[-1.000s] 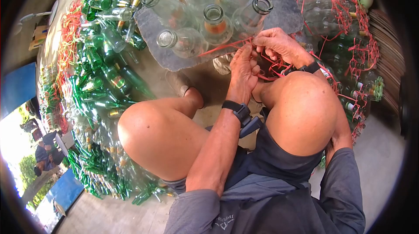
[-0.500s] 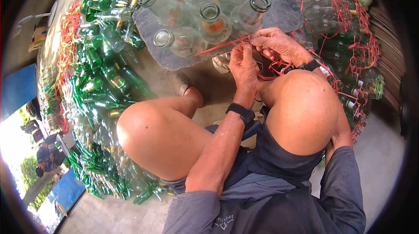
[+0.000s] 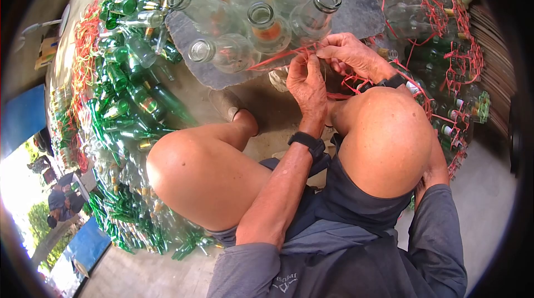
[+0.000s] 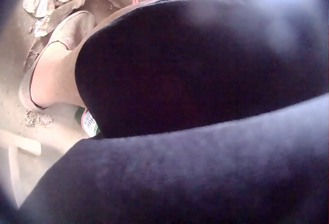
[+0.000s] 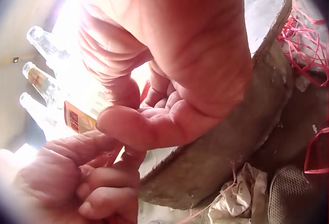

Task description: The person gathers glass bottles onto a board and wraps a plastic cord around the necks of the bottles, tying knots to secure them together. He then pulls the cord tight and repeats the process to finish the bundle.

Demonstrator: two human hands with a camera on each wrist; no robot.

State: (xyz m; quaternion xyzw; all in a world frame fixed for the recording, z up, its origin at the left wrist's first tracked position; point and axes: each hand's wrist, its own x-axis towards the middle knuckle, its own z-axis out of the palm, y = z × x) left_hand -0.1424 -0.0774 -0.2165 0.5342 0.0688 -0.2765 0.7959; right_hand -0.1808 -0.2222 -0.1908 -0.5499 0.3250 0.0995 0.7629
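A cluster of clear glass bottles [image 3: 270, 33] stands on a grey stone slab [image 3: 214, 77]. Red plastic twine [image 3: 278, 60] runs along the near side of the bottles to both hands. With thumb and forefinger, my left hand [image 3: 307, 89] pinches the twine just off the slab's near edge. My right hand [image 3: 359, 58] pinches it too, its fingertips close beside the left ones. In the right wrist view, the right hand [image 5: 180, 69] arches over the left hand [image 5: 97, 183], and a bottle's yellow label [image 5: 77, 117] shows behind. Dark cloth fills most of the left wrist view.
A big heap of green and clear bottles [image 3: 125, 75] lies on the left, with tangled red twine [image 3: 83, 75] beyond it. Twine-bound bottles [image 3: 417, 14] are stacked on the right. Bare knees [image 3: 389, 136] flank the forearms. Crumpled pale cloth [image 5: 241, 198] lies below the slab.
The left hand has turned more upright, its fingertips shifting slightly left. The right hand has edged left and up. The bottles appear a little farther left in the head view.
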